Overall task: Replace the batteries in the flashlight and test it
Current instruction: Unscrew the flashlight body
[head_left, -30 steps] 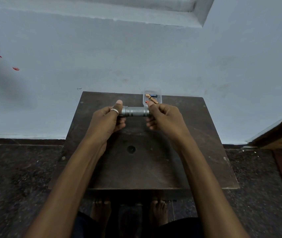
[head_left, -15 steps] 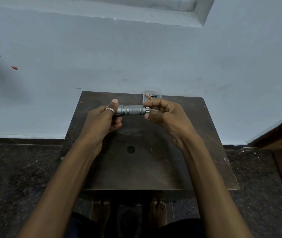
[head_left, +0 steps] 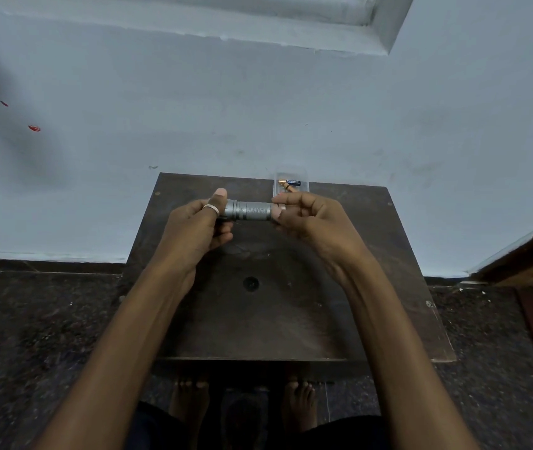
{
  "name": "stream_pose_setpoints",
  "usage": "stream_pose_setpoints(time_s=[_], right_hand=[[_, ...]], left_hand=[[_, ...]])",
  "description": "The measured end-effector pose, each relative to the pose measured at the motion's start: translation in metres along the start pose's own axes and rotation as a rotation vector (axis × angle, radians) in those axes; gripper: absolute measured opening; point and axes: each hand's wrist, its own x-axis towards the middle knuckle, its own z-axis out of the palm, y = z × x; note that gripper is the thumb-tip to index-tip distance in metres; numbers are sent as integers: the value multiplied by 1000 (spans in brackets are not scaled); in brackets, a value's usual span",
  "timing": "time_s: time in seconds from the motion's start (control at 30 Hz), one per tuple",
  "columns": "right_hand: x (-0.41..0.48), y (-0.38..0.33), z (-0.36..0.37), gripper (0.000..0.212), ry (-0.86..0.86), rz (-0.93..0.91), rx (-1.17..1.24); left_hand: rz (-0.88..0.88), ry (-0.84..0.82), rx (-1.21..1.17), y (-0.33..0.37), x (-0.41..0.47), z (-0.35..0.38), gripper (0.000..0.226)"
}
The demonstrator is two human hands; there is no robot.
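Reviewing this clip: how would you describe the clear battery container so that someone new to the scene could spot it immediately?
Start at the dark wooden table against the pale wall, then go to its far edge, just beyond the right hand. The clear plastic container sits there, the only see-through item, holding batteries with copper and dark casings, unlike the silver flashlight held nearby.
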Motion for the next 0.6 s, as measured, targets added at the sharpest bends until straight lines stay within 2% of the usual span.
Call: stream_pose_setpoints(time_s=[0.07, 0.13, 0.2, 0.27, 0.37, 0.4, 0.53, 0.6], right_hand=[[-1, -2, -2, 24, -7, -3, -8], [-3, -4, -4, 29, -1, -7, 15], [-3, -5, -3, 25, 11, 4, 52], [-3, -5, 1, 11, 18, 60, 99], [-1, -3, 3, 29, 54, 125, 8], [-1, -3, 3, 29, 58, 123, -14], [-2, -5, -1, 3, 20, 41, 80], [-2, -4, -4, 19, 4, 9, 60]], left_hand=[[-3, -4, 2, 0, 0, -2, 36], [-6, -7, -7, 1, -1, -2, 35], [-5, -9, -13, 2, -2, -3, 33], [-2, -12, -16, 3, -3, -3, 31], [5, -18, -22, 3, -3, -2, 30], [6, -18, -21, 3, -3, -1, 30], [3, -14, -15, 2, -2, -2, 30], [4, -17, -15, 2, -1, -3, 30]])
